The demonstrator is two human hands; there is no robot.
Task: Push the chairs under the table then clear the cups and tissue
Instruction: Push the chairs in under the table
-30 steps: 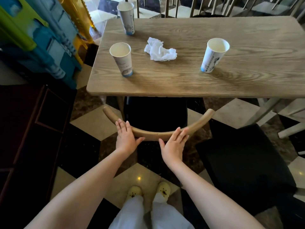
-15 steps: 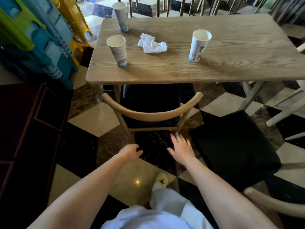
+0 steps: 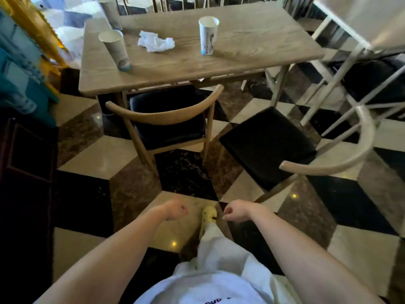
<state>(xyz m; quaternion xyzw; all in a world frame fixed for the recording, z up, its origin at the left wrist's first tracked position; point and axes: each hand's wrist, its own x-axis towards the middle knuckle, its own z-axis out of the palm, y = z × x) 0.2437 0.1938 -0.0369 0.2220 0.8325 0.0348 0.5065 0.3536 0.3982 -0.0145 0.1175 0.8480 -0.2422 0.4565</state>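
A wooden table (image 3: 252, 51) carries three paper cups: one at the near left (image 3: 115, 49), one at the far left corner (image 3: 109, 12), one in the middle (image 3: 207, 35). A crumpled white tissue (image 3: 156, 42) lies between them. A wooden chair (image 3: 166, 115) with a black seat stands partly under the table's near edge. A second chair (image 3: 269, 145) with a black seat stands out on the floor to the right, turned at an angle. My left hand (image 3: 176, 210) and my right hand (image 3: 233, 212) hang low over the floor, both curled shut and holding nothing.
Blue, green and yellow plastic furniture (image 3: 24, 62) stands at the left, with a dark cabinet (image 3: 24, 172) below it. A white table and chair frame (image 3: 361, 62) crowd the right. The floor has a chequered marble pattern. My yellow slipper (image 3: 209, 215) shows between my hands.
My hands have left the chair's curved back and dropped back towards my body, curling shut. I have stepped back and the view has swung right, showing more of the second chair.
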